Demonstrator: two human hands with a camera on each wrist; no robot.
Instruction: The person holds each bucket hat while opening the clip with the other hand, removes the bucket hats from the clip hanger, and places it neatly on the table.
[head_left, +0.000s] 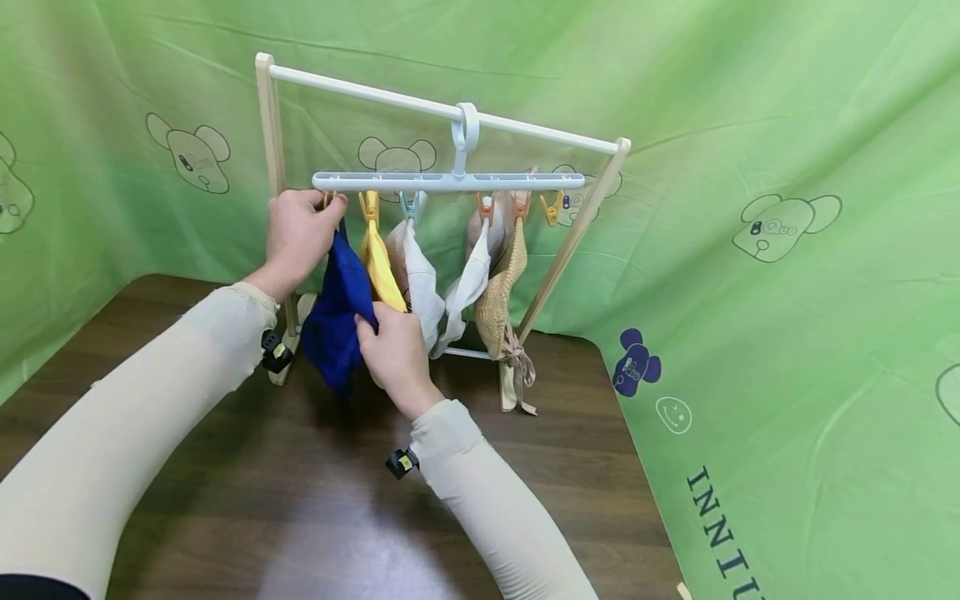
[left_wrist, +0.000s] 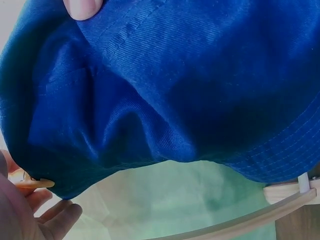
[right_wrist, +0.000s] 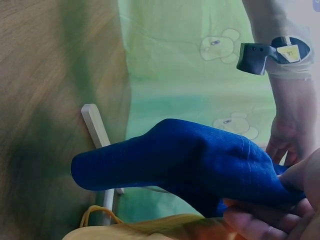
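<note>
A blue cap (head_left: 341, 308) hangs under the left end of a pale blue clip hanger (head_left: 397, 181). My left hand (head_left: 300, 229) is up at that end, pinching an orange clip (left_wrist: 37, 183) that meets the cap's edge. Lower down, my right hand (head_left: 396, 346) grips the side of the cap; its fingers (right_wrist: 250, 220) lie against the fabric in the right wrist view. The stitched brim (left_wrist: 285, 142) points downward. Close to the cap, a yellow hat (head_left: 381, 267) dangles from a yellow clip (head_left: 369, 206).
White hats (head_left: 422, 283) and a woven straw hat (head_left: 498, 304) with a ribbon hang farther right. One yellow clip (head_left: 553, 208) holds nothing. The hanger hooks over a white rod (head_left: 360, 88) on a wooden stand (head_left: 570, 250). Below lies a brown wooden tabletop (head_left: 300, 500); green cloth (head_left: 750, 133) surrounds it.
</note>
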